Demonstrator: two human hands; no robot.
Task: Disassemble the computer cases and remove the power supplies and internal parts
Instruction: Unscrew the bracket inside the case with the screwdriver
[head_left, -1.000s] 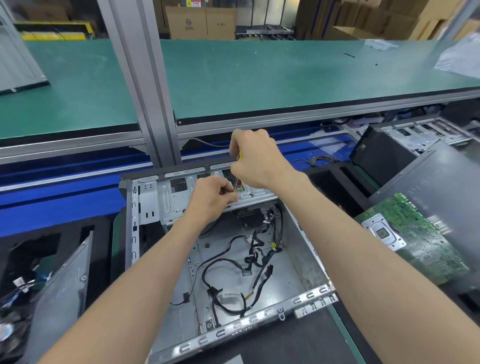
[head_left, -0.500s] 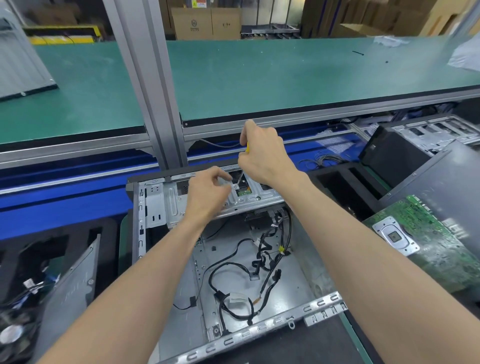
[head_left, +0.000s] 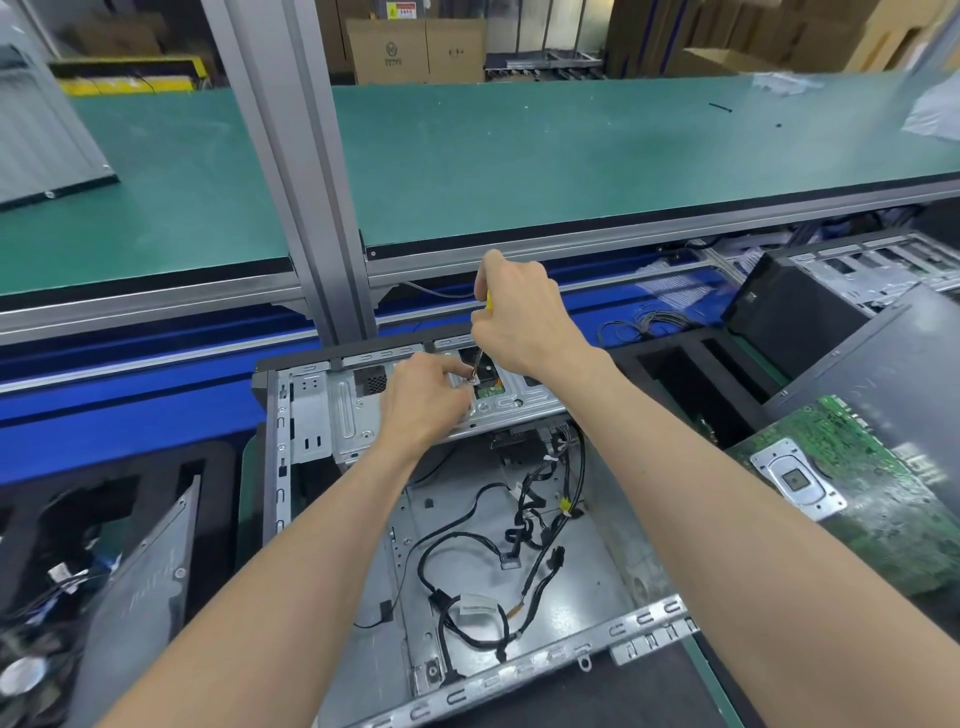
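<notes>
Where the open computer case (head_left: 363, 545) lies on its side at the middle of the bench, a pressed-steel drive bracket (head_left: 343, 415) is seen across its far end, dull silver, stamped with slots and ribs. A screwdriver (head_left: 480, 353) is gripped in the right hand (head_left: 524, 322), fingers curled round a yellow handle of which only a sliver is visible; the thin metal shaft is angled down to a small round screw (head_left: 471, 380) on the bracket. The left hand (head_left: 421, 400) is rested on the bracket, thumb and forefinger pinched together just beside the screw and the driver tip; whether the screw itself is touched cannot be told. Inside the case, black cables (head_left: 519, 535) are looped loosely over the bare grey floor panel, with small connectors at their ends. A perforated steel rail (head_left: 519, 670) is run along the near edge of the case.

To the right, a green motherboard (head_left: 883, 499) is laid flat, densely studded, with a bright metal CPU socket frame (head_left: 795, 480). Beyond it a second black case (head_left: 789, 306) is stood near a thin coil of wire (head_left: 639, 327). At left a smooth grey side panel (head_left: 140, 597) is leaned at a tilt. Behind, a matte green upper shelf (head_left: 571, 156) is carried on a ribbed aluminium post (head_left: 291, 156), with cardboard boxes (head_left: 415, 49) past it.
</notes>
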